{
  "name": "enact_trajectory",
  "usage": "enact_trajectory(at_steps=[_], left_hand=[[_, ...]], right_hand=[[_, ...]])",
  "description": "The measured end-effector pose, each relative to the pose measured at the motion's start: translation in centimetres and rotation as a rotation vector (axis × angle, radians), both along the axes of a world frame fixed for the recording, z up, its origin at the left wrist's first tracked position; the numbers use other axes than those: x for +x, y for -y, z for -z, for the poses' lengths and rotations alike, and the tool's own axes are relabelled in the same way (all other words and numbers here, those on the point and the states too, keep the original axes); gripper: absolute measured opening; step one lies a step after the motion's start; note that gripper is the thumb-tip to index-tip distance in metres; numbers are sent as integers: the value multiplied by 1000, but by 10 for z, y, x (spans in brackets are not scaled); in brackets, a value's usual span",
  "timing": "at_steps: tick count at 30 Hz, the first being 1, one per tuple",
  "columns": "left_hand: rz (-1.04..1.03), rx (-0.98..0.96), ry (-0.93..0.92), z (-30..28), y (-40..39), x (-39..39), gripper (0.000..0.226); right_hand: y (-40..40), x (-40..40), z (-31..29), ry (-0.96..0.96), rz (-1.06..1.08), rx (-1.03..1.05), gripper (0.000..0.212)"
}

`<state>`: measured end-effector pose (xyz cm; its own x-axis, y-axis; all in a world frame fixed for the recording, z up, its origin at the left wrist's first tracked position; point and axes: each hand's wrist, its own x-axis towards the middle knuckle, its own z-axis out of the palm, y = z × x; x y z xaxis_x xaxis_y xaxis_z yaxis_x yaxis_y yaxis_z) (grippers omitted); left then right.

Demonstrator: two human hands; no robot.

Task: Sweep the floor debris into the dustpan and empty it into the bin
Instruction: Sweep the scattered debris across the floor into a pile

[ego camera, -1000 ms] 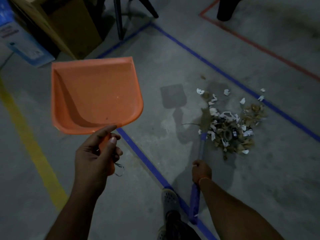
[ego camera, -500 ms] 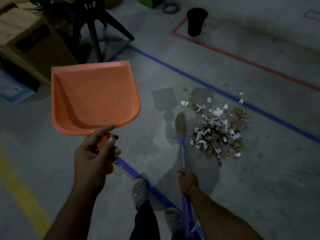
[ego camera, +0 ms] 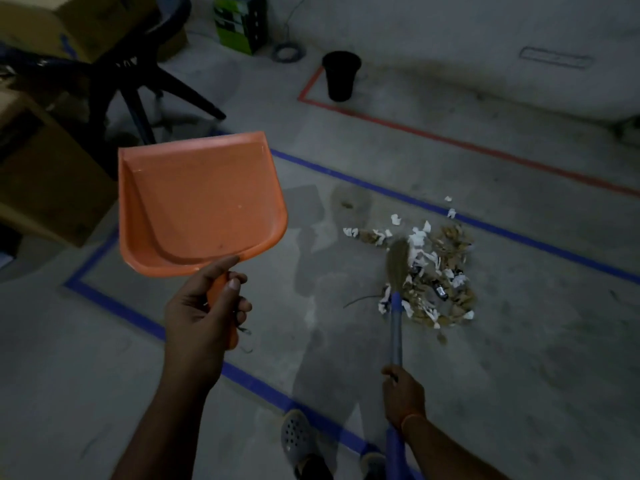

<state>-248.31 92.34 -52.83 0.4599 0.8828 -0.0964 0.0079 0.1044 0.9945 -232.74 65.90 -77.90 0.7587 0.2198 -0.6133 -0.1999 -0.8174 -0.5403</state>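
An orange dustpan [ego camera: 201, 202] is held up in the air at left, with nothing in its tray. My left hand [ego camera: 204, 313] grips its orange handle. My right hand [ego camera: 401, 393] grips the blue handle of a broom [ego camera: 396, 327], whose straw head rests on the left edge of a debris pile [ego camera: 433, 271] of white paper scraps and brown bits on the concrete floor. A black bin [ego camera: 341, 76] stands far back, inside the corner of a red tape line.
Blue tape lines [ego camera: 121, 306] frame the floor patch around the pile. Cardboard boxes [ego camera: 45, 174] and a dark chair's legs [ego camera: 138, 91] crowd the left. A green box [ego camera: 239, 22] and a cable coil sit at the back. My grey shoes [ego camera: 298, 438] show at the bottom.
The view has tilted up and shifted, bringing the black bin and the green box fully into sight. The broom head has moved right into the pile's left edge. The dustpan stays raised.
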Motion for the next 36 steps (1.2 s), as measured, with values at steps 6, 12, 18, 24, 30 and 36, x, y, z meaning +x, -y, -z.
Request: enact_trajectory(at_steps=[6,12,18,24,30,36], left_hand=[[51,11,9,-18,-69,4,32],[119,34,-14,-10,-138,37,30],[193,29,-46,14,-224,96,33],[230,6,-67,31,-300,142,32],[318,-23,-127,29,-344,165,31],[452,-41,-128,17,-367,176,30]], right_hand=[[-106,-7,-24,26,28,122,22],[-216,22,-11,-12,39,189,24],[-333,82,17,-44,-6,163,25],[-413,139,37,-87,1,91,23],[-401,147,35,-105,34,-33,27],[-370,127,18,-72,424,-39,26]])
